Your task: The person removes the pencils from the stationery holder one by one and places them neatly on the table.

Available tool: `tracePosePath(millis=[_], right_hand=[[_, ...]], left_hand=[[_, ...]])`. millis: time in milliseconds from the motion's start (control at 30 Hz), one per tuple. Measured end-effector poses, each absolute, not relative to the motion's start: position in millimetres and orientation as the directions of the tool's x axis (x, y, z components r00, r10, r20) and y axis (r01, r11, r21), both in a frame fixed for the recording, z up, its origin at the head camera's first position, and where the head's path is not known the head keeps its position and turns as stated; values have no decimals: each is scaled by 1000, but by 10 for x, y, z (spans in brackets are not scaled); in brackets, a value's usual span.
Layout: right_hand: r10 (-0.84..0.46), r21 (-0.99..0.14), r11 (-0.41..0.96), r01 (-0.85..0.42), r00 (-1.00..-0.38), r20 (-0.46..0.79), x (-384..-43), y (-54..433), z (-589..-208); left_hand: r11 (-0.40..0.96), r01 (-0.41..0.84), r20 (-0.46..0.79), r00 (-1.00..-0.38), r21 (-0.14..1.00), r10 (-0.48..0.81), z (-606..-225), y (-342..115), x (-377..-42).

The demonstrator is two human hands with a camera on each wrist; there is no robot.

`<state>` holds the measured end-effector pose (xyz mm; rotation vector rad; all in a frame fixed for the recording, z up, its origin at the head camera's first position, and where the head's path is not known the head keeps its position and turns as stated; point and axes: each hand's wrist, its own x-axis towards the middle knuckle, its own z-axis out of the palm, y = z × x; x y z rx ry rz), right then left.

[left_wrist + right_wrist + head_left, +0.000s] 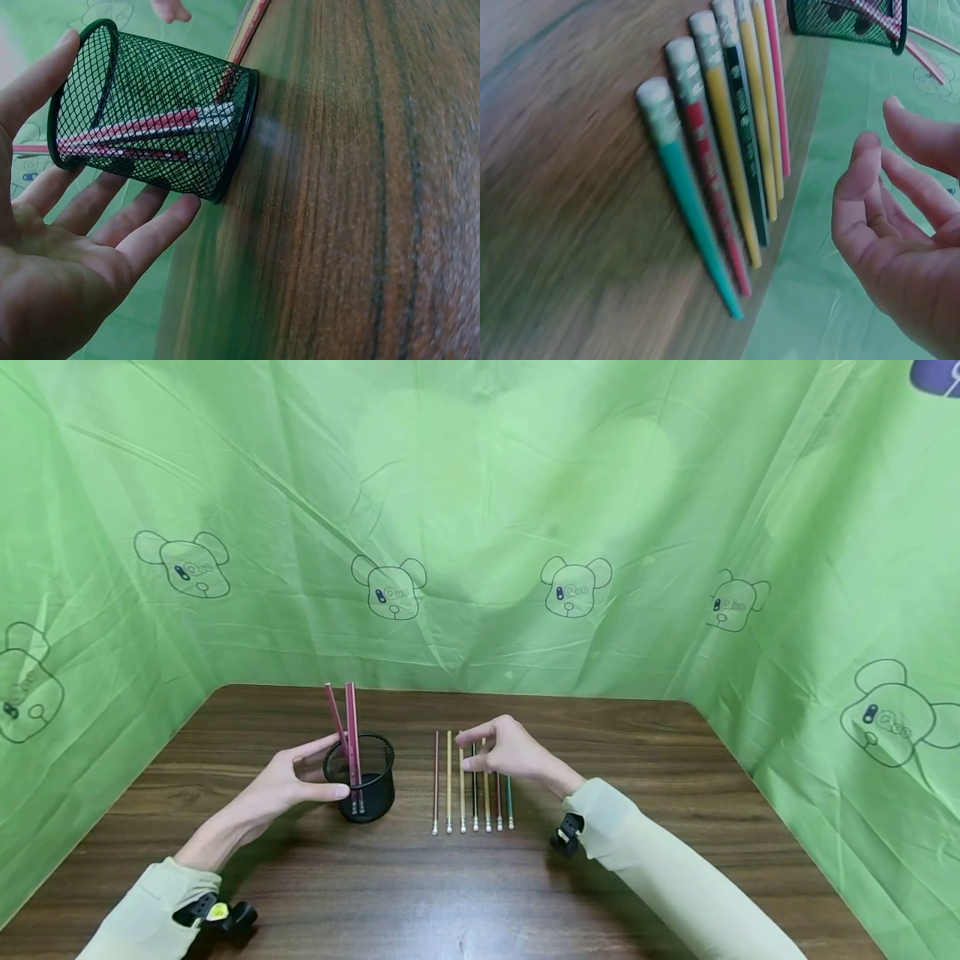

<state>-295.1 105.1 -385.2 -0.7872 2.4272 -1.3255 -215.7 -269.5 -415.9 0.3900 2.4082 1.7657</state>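
My left hand holds a black mesh pencil cup at its left side, the thumb up at the rim and the fingers spread along the mesh. Pink pencils lean inside the cup, their eraser ends down at its bottom. Over a row of pencils to the right hovers my right hand, fingers loosely bent and nothing between them. The row runs from a red pencil through yellow and black ones to a green pencil. Their eraser ends point toward me, and the hand hides parts of several from the head camera.
The wooden table has its far edge just beyond the cup and pencils. Green cloth with printed bear faces hangs behind and on both sides. Each sleeve carries a small black wrist camera.
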Motion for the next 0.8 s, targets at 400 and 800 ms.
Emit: tracePosePath(millis=[400, 800], right_hand=[[-607, -831, 379, -408, -787, 110, -2949, 645, -3738], [-609, -827, 322, -461, -769, 191, -2969, 195, -3643]], left_hand=[[257, 125, 48, -956, 958, 289, -4166, -2693, -2158], [236, 102, 28, -955, 966, 296, -4205, -2697, -2189]])
